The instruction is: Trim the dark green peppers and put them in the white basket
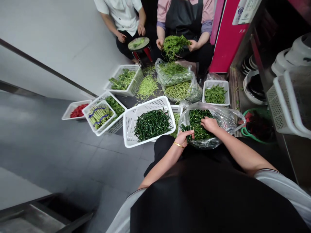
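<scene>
My left hand [182, 138], with a gold bracelet at the wrist, is closed around a small bunch of long green chili peppers [186, 128]. It is at the near left side of a clear plastic bag [230, 116]. Inside the open bag lies a heap of the same green chilies [198, 124]. My right hand [209, 124] reaches into the bag with its fingers curled onto the chilies, and its fingertips are partly hidden. Left of the bag, a white perforated basket [128, 131] holds a pile of dark green chilies [152, 124].
Ahead, one co-worker [186, 16] holds leafy greens [175, 45] over another bag; a second person [123, 16] sits beside a stool [138, 43]. White baskets with vegetables stand left, including red pieces [79, 110]. Shelving [286, 142] and a green basket [245, 132] flank my right.
</scene>
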A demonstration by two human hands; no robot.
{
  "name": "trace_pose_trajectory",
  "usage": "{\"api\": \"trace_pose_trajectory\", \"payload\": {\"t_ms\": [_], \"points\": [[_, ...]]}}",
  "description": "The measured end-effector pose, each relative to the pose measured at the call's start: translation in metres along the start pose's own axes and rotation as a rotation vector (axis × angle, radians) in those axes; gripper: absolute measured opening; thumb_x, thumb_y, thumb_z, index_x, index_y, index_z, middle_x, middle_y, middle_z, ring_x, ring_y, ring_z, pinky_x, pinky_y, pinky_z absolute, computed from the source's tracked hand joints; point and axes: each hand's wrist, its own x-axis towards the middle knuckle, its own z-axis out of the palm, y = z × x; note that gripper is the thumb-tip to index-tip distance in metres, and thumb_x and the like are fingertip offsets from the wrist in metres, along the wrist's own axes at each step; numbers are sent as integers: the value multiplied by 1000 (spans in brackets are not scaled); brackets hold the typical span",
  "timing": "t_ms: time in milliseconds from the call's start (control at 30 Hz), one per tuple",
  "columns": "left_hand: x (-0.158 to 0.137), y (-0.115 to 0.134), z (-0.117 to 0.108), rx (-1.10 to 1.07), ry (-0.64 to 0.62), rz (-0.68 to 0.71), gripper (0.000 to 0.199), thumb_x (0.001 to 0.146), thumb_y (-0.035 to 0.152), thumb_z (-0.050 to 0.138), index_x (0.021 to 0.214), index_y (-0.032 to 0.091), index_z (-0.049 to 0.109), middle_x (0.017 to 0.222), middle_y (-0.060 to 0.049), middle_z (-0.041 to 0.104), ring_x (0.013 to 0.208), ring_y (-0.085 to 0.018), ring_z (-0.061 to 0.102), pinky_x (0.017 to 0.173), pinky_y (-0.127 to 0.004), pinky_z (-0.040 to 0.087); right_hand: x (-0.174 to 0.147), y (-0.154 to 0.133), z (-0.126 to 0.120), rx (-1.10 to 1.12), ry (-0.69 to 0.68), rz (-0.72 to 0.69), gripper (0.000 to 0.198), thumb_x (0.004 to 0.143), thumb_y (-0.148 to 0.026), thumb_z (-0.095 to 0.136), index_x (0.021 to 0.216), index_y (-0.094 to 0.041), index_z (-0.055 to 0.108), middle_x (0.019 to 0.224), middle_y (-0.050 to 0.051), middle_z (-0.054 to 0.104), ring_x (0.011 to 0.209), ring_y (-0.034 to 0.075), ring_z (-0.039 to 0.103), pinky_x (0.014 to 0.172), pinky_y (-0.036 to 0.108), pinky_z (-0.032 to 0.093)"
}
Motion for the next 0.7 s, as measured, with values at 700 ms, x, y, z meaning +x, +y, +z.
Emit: {"api": "trace_pose_trajectory", "payload": {"t_ms": [700], "points": [[-2, 19, 9, 43, -80, 217, 41, 56, 22, 81, 94, 15, 67, 64, 4, 56, 57, -8, 52, 57, -23, 42, -8, 35, 2, 332, -7, 175, 41, 90, -53, 51, 101, -18, 70, 100, 12, 73, 90, 24, 66, 72, 29, 45]]}}
